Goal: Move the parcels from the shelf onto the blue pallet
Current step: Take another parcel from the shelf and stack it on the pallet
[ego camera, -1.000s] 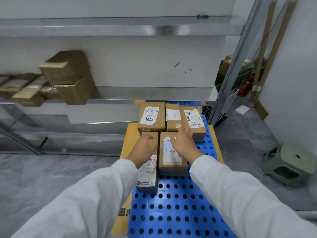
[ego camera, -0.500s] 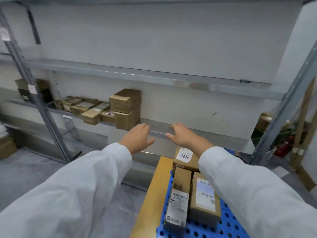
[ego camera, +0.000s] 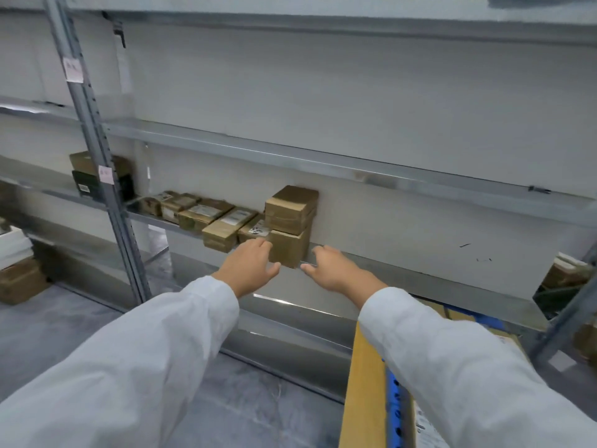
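Several brown cardboard parcels sit in a row on the metal shelf (ego camera: 371,257). At the row's right end two boxes are stacked: an upper parcel (ego camera: 290,209) on a lower parcel (ego camera: 288,248). My left hand (ego camera: 250,265) is open at the lower parcel's left front corner, fingers spread. My right hand (ego camera: 332,270) is open just right of that parcel, near the shelf edge, holding nothing. A flat labelled parcel (ego camera: 227,225) lies left of the stack. The blue pallet (ego camera: 394,405) shows at the bottom right, mostly hidden by my right sleeve.
A yellow board (ego camera: 363,389) lies under the pallet. A grey upright post (ego camera: 97,150) stands at the left, with dark and brown boxes (ego camera: 93,176) behind it. More cartons (ego camera: 19,281) rest on the floor at far left. Shelves run above and below.
My hands left the parcels on the pallet and rose to the shelf. The view swung up and left; both hands now flank the stacked boxes.
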Demonstrator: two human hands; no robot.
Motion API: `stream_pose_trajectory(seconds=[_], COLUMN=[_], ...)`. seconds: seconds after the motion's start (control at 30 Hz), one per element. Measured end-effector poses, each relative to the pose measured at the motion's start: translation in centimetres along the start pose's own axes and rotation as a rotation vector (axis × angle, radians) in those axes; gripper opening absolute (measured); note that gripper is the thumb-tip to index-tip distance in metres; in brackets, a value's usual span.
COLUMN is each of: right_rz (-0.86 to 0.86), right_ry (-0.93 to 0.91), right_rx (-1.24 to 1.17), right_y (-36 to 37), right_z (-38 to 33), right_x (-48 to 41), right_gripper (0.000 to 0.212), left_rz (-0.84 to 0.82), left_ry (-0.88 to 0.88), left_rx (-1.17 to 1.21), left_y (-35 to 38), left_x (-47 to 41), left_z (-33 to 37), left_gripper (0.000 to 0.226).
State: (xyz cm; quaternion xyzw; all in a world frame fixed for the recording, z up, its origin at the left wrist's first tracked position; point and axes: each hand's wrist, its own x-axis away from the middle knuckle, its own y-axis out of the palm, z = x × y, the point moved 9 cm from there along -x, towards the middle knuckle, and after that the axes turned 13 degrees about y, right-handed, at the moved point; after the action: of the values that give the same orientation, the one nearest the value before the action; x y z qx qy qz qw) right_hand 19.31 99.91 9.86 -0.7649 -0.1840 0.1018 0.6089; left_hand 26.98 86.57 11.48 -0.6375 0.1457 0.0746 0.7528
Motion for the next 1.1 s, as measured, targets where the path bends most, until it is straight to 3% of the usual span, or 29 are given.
stream_pose_trajectory(seconds=[0.23, 0.47, 0.77, 1.1], right_rz=[0.025, 0.010, 0.017, 0.035], right_ry=[0.066, 0.121, 0.194, 0.274], right_rx=[-0.007, -0.018, -0.094, -0.175], right_y=[1.7, 3.0, 2.7, 1.5], right_z=[-6.8, -8.5, -5.3, -0.3], right_x=[-2.8, -6.1, -14.9, -26.0], right_gripper=[0.060, 0.055, 0.041, 0.045], left_rz=[0.000, -0.005, -0.024, -0.097], left_ry=[0.071, 0.090, 0.138, 0.097], left_rx=[0.005, 0.083, 0.078, 0.041], left_y=[-1.1, 0.3, 3.8, 7.6], left_x=[0.6, -1.6, -9.0, -19.2], left_z=[-7.4, -11.5, -13.6, -17.8], left_gripper=[0.054, 0.050, 0.041, 0.044])
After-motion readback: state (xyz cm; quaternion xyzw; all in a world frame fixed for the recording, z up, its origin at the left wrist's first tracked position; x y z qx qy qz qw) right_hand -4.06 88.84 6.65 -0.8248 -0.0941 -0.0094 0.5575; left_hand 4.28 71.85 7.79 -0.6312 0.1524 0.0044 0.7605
